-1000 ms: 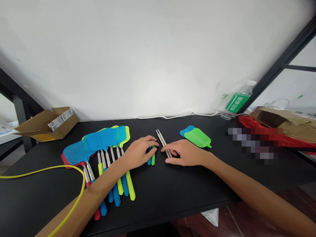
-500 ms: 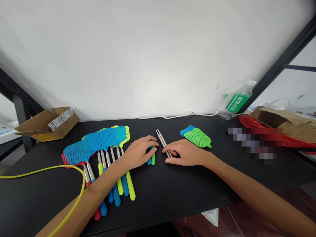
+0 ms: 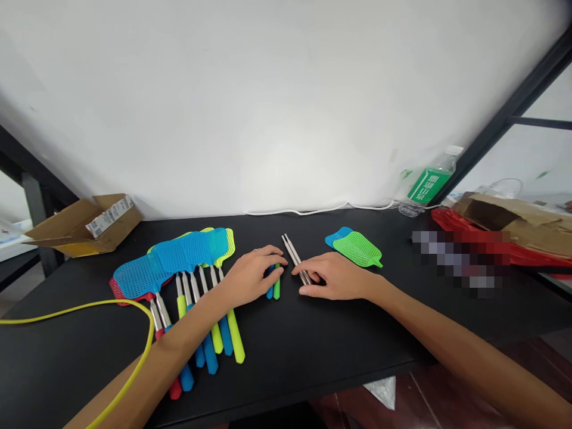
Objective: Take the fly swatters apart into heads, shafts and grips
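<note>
Left hand (image 3: 250, 277) half-closed over blue and green handles (image 3: 273, 287), right hand (image 3: 335, 277) curled on steel shafts (image 3: 295, 255), fly swatters (image 3: 187, 250) crowding the counter (image 3: 313, 345) beside them.

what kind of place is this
Probably a plain workroom or small stock room, though that is a judgement. A black table stands against a bare white wall, with many loose fly swatters laid out on it, an opened cardboard box with a label, and a plastic water bottle.

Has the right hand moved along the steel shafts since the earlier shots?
No, the right hand sits at the same spot on the steel shafts, judged against the green swatter head beside it.
</note>
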Action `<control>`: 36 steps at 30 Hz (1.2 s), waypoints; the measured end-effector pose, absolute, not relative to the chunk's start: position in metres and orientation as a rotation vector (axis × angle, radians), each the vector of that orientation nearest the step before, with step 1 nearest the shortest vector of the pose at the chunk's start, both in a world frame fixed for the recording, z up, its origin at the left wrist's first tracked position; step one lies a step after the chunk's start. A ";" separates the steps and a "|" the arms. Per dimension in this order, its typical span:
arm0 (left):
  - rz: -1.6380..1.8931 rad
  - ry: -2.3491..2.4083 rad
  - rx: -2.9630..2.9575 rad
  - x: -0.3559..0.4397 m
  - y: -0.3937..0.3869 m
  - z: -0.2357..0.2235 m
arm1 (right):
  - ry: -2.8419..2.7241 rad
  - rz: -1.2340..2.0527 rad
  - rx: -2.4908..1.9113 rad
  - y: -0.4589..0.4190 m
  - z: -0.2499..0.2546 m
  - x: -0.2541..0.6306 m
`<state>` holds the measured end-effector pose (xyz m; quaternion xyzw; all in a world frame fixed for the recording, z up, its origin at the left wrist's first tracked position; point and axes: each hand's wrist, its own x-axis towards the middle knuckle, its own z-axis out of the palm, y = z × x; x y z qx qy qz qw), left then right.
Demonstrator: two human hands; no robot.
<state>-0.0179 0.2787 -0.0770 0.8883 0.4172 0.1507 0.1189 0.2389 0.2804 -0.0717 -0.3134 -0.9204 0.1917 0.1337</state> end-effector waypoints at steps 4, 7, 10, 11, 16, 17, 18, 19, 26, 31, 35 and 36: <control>0.444 1.216 2.595 -0.018 0.279 -0.077 | -2.652 0.576 -0.914 0.281 -0.071 0.240; 0.452 1.208 2.595 -0.018 0.279 -0.078 | -2.634 0.603 -0.917 0.281 -0.071 0.240; 0.454 1.213 2.593 -0.018 0.278 -0.077 | -2.628 0.610 -0.911 0.281 -0.070 0.241; 0.456 1.215 2.592 -0.018 0.278 -0.077 | -2.628 0.611 -0.911 0.281 -0.070 0.241; 0.457 1.214 2.599 -0.017 0.278 -0.076 | -2.625 0.581 -0.937 0.282 -0.069 0.244; 0.454 1.213 2.601 -0.017 0.278 -0.076 | -2.624 0.572 -0.942 0.282 -0.069 0.244; 0.453 1.213 2.601 -0.017 0.278 -0.076 | -2.622 0.563 -0.945 0.283 -0.070 0.245; 0.452 1.213 2.601 -0.017 0.278 -0.076 | -2.619 0.554 -0.948 0.283 -0.070 0.245; 0.460 1.214 2.589 -0.017 0.278 -0.076 | -2.600 0.488 -0.953 0.286 -0.072 0.246; 0.473 1.202 2.582 -0.018 0.278 -0.076 | -2.573 0.447 -0.971 0.287 -0.074 0.247; 0.483 1.192 2.572 -0.018 0.278 -0.077 | -2.528 0.434 -0.977 0.286 -0.074 0.247; 0.486 1.188 2.571 -0.018 0.278 -0.077 | -2.516 0.428 -0.978 0.286 -0.074 0.247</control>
